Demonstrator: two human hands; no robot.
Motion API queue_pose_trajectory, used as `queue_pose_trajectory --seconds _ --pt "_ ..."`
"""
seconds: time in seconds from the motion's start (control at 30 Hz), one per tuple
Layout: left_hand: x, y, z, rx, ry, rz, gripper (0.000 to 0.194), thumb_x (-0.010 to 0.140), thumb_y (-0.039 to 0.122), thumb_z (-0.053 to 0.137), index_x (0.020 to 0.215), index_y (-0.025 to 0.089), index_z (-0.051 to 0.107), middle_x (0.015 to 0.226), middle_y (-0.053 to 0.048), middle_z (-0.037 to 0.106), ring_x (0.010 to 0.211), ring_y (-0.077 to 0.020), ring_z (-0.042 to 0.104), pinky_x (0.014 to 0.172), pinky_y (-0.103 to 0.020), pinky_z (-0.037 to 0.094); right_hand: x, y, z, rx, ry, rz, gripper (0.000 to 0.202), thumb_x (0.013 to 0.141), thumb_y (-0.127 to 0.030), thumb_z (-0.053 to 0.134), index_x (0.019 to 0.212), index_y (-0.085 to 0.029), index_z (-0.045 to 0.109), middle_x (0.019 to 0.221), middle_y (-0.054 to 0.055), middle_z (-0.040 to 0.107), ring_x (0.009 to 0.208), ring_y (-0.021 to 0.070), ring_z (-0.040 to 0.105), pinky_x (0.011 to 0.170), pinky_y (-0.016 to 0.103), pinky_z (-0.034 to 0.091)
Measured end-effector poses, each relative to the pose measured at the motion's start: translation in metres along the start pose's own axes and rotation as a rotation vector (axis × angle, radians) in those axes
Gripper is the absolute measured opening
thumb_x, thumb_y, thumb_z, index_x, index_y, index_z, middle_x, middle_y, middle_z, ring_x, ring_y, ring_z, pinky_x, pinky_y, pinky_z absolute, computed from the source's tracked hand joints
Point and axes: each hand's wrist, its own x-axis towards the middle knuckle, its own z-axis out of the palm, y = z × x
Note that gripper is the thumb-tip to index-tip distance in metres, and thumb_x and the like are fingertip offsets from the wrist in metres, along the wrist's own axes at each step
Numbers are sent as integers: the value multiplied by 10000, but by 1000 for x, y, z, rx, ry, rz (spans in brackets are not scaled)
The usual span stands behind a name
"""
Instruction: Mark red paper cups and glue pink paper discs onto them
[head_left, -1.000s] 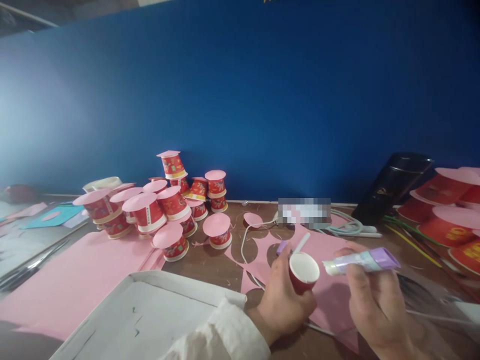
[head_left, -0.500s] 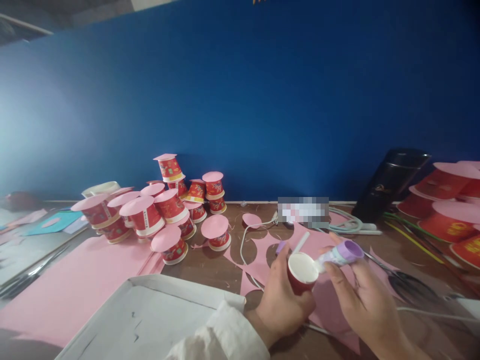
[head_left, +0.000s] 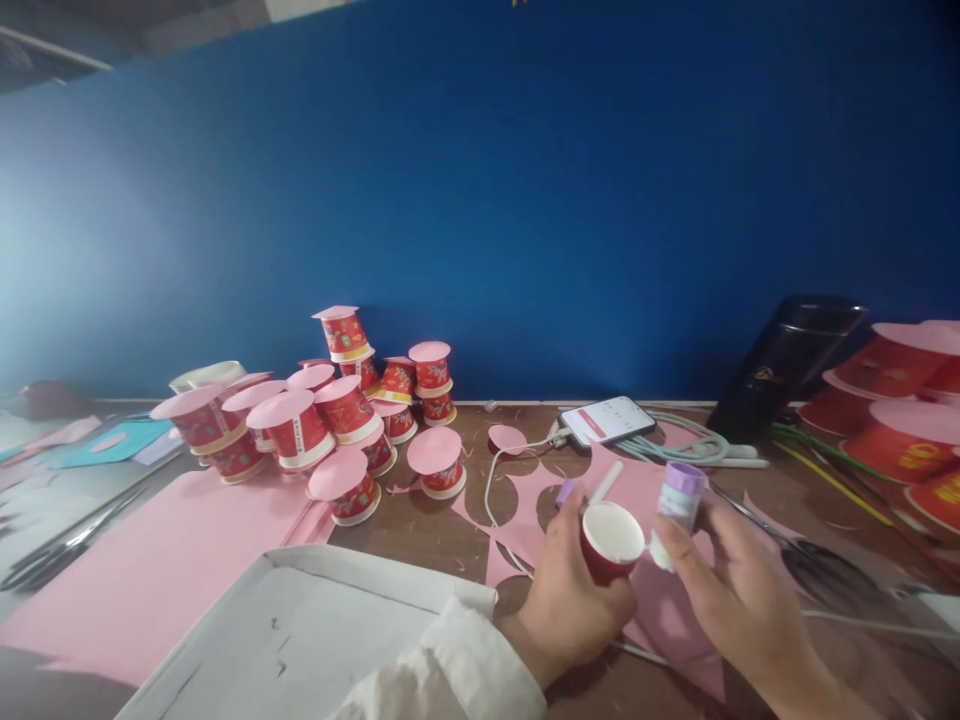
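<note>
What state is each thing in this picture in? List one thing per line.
Left hand: gripping the red cup.
Red cup: tilted on its side.
Right hand: holding the glue stick.
Glue stick: nearly upright, beside the cup.
Phone: screen lit, lying flat.
Capped cups: upside down, piled.

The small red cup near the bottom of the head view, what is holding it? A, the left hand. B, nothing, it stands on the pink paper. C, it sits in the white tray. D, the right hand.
A: the left hand wraps the small red cup with its white end facing up, while the right hand holds the glue stick beside it.
</note>
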Motion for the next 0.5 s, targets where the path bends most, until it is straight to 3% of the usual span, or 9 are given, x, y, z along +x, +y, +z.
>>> queue_pose_trajectory --seconds 0.13,0.3,0.5 --pt "0 5 -1 -15 -11 -30 927 696 159 689 1531 164 287 1485 -163 457 1411 -322 396 1193 -463 301 3 3 -1 236 -44 278 327 823 -532 656 922 -223 618 707 17 658 595 172 613 527 287 505" --pt "1 14 -4 -21 -32 -43 888 691 159 683 1508 183 336 1450 -150 492 1396 -326 418 1179 -448 321 8 4 1 549 -125 594 343 804 -567 667 894 -246 587 627 -24 560 477 117 482 386 236 384" --pt "1 18 -6 -2 -38 -4 860 678 141 678 1480 183 370 1426 -136 530 1360 -319 460 1146 -428 366 8 -6 7 667 -135 693 443 687 -596 766 736 -208 557 539 -50 450 443 72 367 346 201 310"
